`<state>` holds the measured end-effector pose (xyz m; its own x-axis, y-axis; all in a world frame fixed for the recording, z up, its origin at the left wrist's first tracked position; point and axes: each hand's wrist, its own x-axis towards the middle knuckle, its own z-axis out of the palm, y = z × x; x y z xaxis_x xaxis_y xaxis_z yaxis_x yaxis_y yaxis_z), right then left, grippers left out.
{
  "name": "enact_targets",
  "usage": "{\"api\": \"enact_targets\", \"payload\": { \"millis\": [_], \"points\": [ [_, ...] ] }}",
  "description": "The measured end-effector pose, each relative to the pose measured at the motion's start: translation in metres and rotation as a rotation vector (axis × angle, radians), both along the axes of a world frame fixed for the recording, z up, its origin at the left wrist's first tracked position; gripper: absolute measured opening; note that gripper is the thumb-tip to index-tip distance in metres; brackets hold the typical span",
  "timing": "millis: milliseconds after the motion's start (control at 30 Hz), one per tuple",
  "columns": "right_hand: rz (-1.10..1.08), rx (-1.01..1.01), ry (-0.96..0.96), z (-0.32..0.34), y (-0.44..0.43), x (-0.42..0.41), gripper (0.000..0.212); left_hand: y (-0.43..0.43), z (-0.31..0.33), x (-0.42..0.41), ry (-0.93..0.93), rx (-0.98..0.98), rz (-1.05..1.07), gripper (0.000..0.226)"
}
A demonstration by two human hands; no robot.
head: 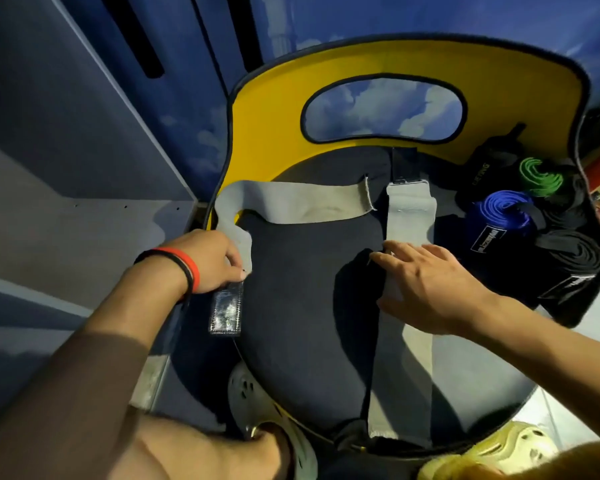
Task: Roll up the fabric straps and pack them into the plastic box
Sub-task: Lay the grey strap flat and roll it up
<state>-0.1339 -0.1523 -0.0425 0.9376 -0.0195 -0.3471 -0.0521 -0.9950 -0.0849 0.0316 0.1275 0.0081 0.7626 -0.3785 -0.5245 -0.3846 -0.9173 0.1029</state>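
Blue cloud-painted walls [378, 109] back a chair [274, 109] with a yellow backrest and a dark seat [309, 289]; grey shelving [66, 220] stands to its left. On the seat's right edge lie a green roll [541, 178], a blue roll [503, 209] and black rolls [575, 258], packed close together. A grey strap [291, 202], flat and unrolled, runs along the seat's back edge and bends down its left edge, where the left hand [212, 261] pinches it just above its shiny black tab [226, 311]. A second strap [409, 216], also grey, runs back to front over the seat's right half; the right hand [430, 282] lies flat on it, fingers straight.
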Motion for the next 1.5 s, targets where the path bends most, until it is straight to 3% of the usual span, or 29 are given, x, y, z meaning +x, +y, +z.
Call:
{"api": "enact_targets", "payload": {
  "millis": [133,300,467,900,1133,1233,1333,1400,1500],
  "points": [
    [0.014,0.041,0.011,0.002,0.010,0.004,0.076,0.009,0.003,-0.004,-0.030,0.168,-0.065,0.026],
    [0.094,0.088,0.009,-0.002,0.018,0.011,0.076,0.008,0.004,-0.005,-0.024,0.147,-0.045,0.035],
    [0.137,0.099,0.030,-0.004,0.021,0.014,0.077,0.007,0.002,-0.004,-0.062,0.130,-0.005,0.062],
    [0.152,0.125,0.016,-0.005,0.020,0.017,0.075,-0.004,-0.017,-0.005,-0.270,0.088,-0.015,0.064],
    [0.137,0.224,-0.064,-0.006,0.016,0.017,0.082,-0.020,-0.018,-0.004,-0.249,-0.078,0.032,0.044],
    [0.112,0.315,-0.095,-0.008,0.013,0.018,0.086,-0.032,-0.010,-0.004,-0.188,-0.438,0.218,0.033],
    [0.010,0.445,-0.131,-0.003,0.014,0.020,0.071,-0.045,-0.002,-0.011,-0.027,-0.731,0.382,0.030],
    [-0.029,0.469,-0.137,0.001,0.014,0.019,0.060,-0.044,-0.004,-0.008,-0.174,-0.541,0.217,0.037],
    [-0.010,0.438,-0.101,0.003,0.013,0.014,0.051,-0.038,-0.016,-0.005,-0.295,-0.119,-0.228,0.062]
  ]
}}
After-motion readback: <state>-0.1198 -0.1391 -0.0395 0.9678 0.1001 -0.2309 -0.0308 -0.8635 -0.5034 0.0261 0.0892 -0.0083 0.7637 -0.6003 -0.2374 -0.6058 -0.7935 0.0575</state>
